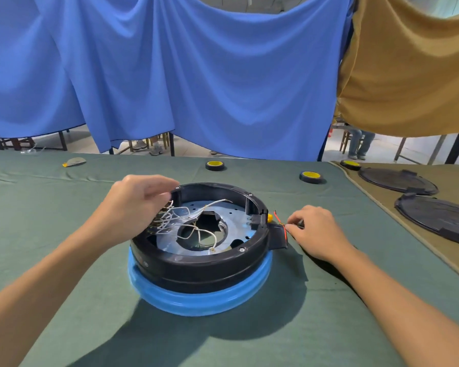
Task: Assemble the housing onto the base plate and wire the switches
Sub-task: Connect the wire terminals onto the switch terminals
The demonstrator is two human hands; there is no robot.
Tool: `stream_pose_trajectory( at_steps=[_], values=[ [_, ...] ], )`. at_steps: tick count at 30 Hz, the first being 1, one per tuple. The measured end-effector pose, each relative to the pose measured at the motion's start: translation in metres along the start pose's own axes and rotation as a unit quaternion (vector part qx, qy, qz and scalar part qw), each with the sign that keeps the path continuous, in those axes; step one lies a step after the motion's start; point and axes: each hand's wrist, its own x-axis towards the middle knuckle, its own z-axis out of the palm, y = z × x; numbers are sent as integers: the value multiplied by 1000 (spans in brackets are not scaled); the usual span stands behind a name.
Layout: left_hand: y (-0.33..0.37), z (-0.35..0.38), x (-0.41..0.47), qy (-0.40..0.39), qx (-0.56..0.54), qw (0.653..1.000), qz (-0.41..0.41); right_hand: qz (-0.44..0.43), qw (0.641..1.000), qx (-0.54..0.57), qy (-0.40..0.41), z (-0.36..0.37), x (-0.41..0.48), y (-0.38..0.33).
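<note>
**Inspector:** Location of the work piece?

**Examiner:** The round black plastic housing [199,258] sits on the green cloth table [64,260], in the middle, on top of a blue ring [196,300]. The silver metal base plate [223,215] lies inside the housing wall, so I judge the fitting step done or nearly so.

**Inspector:** Step in hand?

**Examiner:** Wiring, by my reading. Loose white wires [175,218] sprawl across the plate from the left rim. The left hand [135,202] is at that rim with its fingers curled down behind the wire bundle. Whether they grip wires, terminals or the wall, I cannot tell. The right hand [316,231] pinches a thin red wire [282,226] between thumb and forefinger, just beside the black tab on the housing's right side, near a small yellow knob [270,218].

**Inspector:** Next move?

**Examiner:** Probably to lead the red wire to its terminal. That calls for a fine pinch and a steady housing. The wire is slender and will likely kink or slip if pulled hard.

**Inspector:** Other items?

**Examiner:** Two black tape rolls with yellow cores [215,165] lie well behind.
</note>
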Motion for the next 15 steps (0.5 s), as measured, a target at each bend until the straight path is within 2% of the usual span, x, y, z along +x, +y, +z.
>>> stream_pose_trajectory(
  at_steps=[3,6,9,15],
  values=[
    [29,8,-1,-70,13,994,78,0,1000,5,11,0,1,-1],
    [45,25,-7,-162,142,965,147,-1,1000,5,15,2,0,-2],
    [44,35,-9,-212,160,955,133,-4,1000,7,19,3,-2,-2],
    [39,39,-11,-251,136,952,108,11,999,8,50,4,-3,-7]
  ],
)
